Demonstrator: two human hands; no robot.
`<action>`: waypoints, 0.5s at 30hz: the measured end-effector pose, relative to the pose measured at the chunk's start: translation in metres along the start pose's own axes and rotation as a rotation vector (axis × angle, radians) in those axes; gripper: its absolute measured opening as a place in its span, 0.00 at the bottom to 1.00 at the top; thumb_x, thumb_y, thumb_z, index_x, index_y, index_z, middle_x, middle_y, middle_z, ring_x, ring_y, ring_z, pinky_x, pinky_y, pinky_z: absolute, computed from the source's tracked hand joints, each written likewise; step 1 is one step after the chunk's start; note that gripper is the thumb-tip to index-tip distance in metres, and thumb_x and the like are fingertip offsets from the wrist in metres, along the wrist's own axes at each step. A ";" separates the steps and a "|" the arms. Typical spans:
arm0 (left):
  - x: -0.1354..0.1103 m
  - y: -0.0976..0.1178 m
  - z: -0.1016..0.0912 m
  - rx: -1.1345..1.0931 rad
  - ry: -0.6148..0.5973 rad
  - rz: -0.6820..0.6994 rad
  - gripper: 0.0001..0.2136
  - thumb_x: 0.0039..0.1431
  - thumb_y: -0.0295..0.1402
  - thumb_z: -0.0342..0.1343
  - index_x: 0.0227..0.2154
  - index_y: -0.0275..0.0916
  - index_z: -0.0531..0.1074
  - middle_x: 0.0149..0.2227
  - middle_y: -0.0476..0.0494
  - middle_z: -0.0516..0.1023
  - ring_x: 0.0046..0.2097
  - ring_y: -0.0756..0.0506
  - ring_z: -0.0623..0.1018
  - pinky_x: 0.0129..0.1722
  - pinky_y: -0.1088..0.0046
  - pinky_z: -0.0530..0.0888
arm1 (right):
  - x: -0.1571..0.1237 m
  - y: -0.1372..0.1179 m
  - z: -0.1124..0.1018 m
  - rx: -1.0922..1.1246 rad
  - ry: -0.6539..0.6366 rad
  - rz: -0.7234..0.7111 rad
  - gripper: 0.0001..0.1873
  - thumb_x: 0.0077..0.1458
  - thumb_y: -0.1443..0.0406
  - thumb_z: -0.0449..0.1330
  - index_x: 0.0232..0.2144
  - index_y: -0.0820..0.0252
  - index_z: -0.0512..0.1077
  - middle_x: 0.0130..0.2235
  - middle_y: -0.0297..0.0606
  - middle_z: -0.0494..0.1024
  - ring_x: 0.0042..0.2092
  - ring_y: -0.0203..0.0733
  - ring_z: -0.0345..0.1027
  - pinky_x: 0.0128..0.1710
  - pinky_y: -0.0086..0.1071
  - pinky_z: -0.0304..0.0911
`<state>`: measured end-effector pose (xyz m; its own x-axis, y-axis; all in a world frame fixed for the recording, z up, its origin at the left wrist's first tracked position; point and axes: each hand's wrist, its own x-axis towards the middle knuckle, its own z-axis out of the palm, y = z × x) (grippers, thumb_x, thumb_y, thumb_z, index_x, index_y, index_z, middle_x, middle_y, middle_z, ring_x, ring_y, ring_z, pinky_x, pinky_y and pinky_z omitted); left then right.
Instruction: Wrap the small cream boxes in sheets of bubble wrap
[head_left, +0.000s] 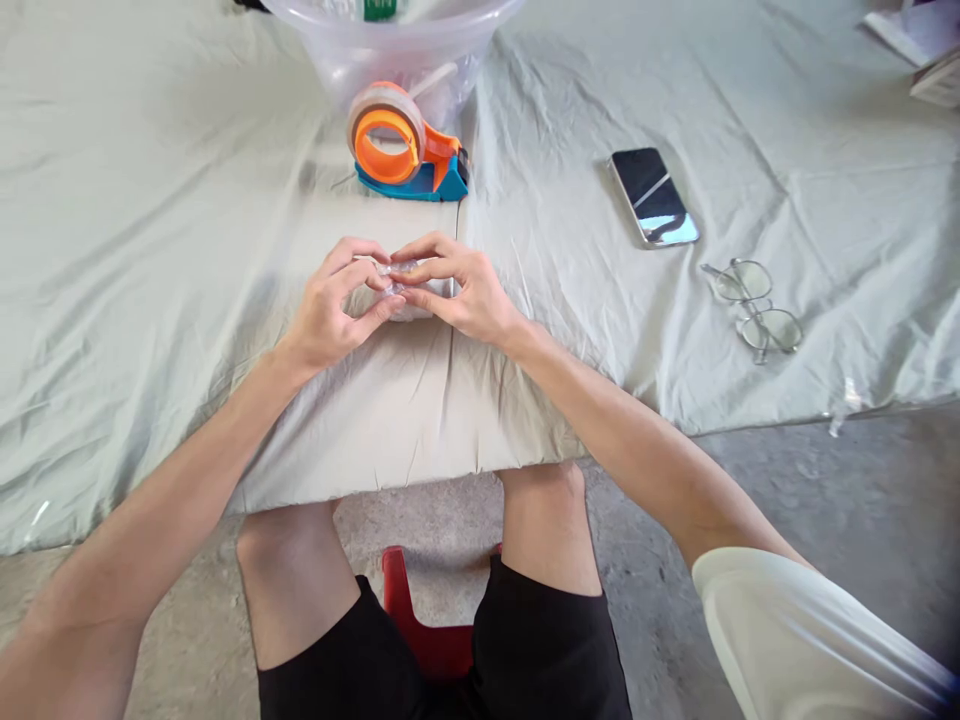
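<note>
Both hands meet over the cloth-covered table, their fingertips on a small clear plastic wrapped piece [391,284]. My left hand [334,305] pinches its left side between thumb and fingers. From the other side, my right hand [461,288] grips it with thumb and fingers bent. Much of the piece is hidden by the fingers, and what is inside it I cannot make out. Just beyond the hands stands an orange and blue tape dispenser [442,178] with a roll of clear tape on it.
A translucent plastic tub [322,55] stands behind the dispenser, with things inside. To the right lie a phone [654,197] and wire-framed glasses [771,328]. A pale wrinkled cloth [187,200] covers the table. Under me is a red stool [439,645]; a box [939,80] sits far right.
</note>
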<state>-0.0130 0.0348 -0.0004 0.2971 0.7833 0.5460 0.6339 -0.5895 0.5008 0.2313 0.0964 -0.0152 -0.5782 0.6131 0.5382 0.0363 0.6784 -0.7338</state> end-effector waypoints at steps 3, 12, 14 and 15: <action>0.000 0.004 0.003 -0.117 0.021 -0.098 0.27 0.76 0.67 0.59 0.37 0.47 0.72 0.56 0.37 0.85 0.62 0.36 0.86 0.64 0.47 0.85 | -0.001 -0.002 -0.004 -0.126 0.014 -0.013 0.26 0.79 0.39 0.60 0.52 0.45 0.90 0.61 0.44 0.82 0.65 0.56 0.77 0.69 0.58 0.76; -0.003 -0.006 0.008 -0.194 0.037 -0.130 0.26 0.75 0.64 0.62 0.37 0.46 0.71 0.54 0.39 0.90 0.58 0.36 0.89 0.63 0.50 0.84 | 0.014 0.011 -0.017 -0.022 0.207 0.022 0.39 0.75 0.28 0.54 0.58 0.49 0.82 0.51 0.40 0.86 0.48 0.46 0.81 0.55 0.46 0.82; -0.004 -0.010 0.008 -0.194 0.036 -0.138 0.26 0.75 0.65 0.62 0.37 0.47 0.72 0.54 0.41 0.90 0.58 0.36 0.88 0.64 0.47 0.84 | 0.030 0.031 -0.053 0.046 0.378 0.112 0.36 0.78 0.32 0.53 0.58 0.52 0.81 0.52 0.40 0.88 0.48 0.44 0.83 0.54 0.41 0.82; -0.004 -0.011 0.007 -0.198 0.038 -0.135 0.25 0.75 0.65 0.64 0.38 0.47 0.73 0.54 0.42 0.90 0.58 0.36 0.88 0.64 0.46 0.83 | 0.037 0.041 -0.079 0.098 0.435 0.149 0.32 0.81 0.37 0.54 0.58 0.55 0.81 0.52 0.41 0.89 0.48 0.43 0.84 0.52 0.38 0.82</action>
<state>-0.0159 0.0393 -0.0131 0.1903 0.8518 0.4881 0.5126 -0.5102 0.6905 0.2753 0.1790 0.0076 -0.1767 0.8280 0.5322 0.0035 0.5412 -0.8409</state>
